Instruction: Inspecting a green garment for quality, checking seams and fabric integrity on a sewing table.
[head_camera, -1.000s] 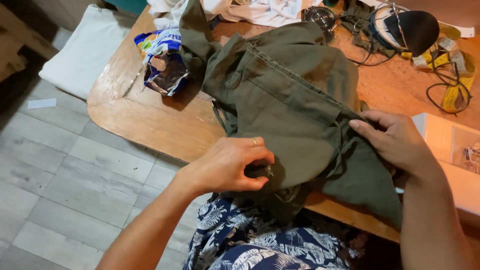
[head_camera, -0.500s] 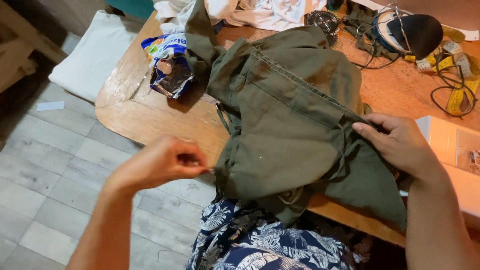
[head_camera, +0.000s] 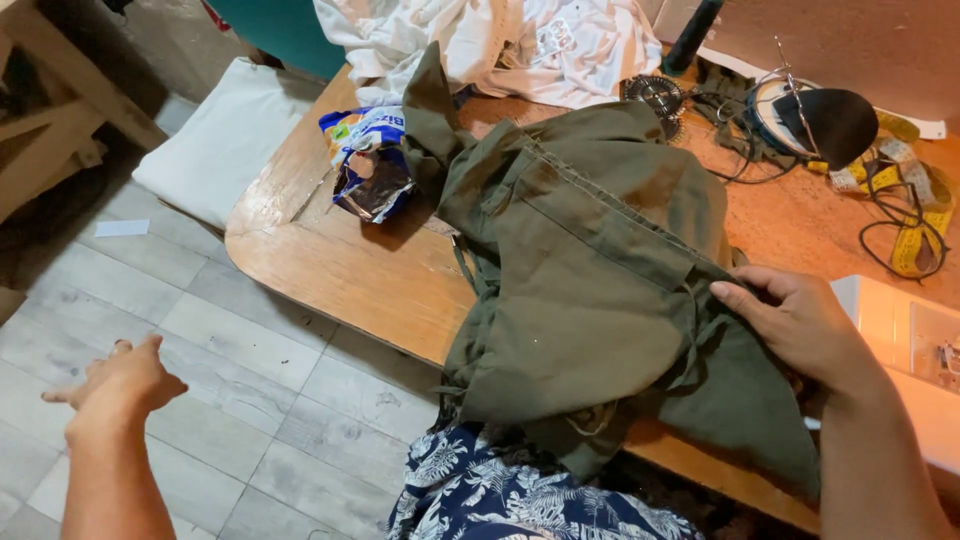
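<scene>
Olive garment (head_camera: 590, 290) on wooden table (head_camera: 330, 265)

An olive-green garment (head_camera: 590, 290) lies bunched on the wooden surface (head_camera: 340, 270), hanging over its near edge. The right hand (head_camera: 800, 325) rests flat on the cloth at 3 o'clock. The left hand (head_camera: 120, 380), holding nothing, hangs over the tiled floor (head_camera: 250, 400) at 8 o'clock. A crumpled snack bag (head_camera: 368, 165) lies at 11 o'clock.

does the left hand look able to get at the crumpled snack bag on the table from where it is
Probably yes: the left hand hangs open over the floor, off the table, and only bare wooden tabletop lies between it and the snack bag.
</scene>
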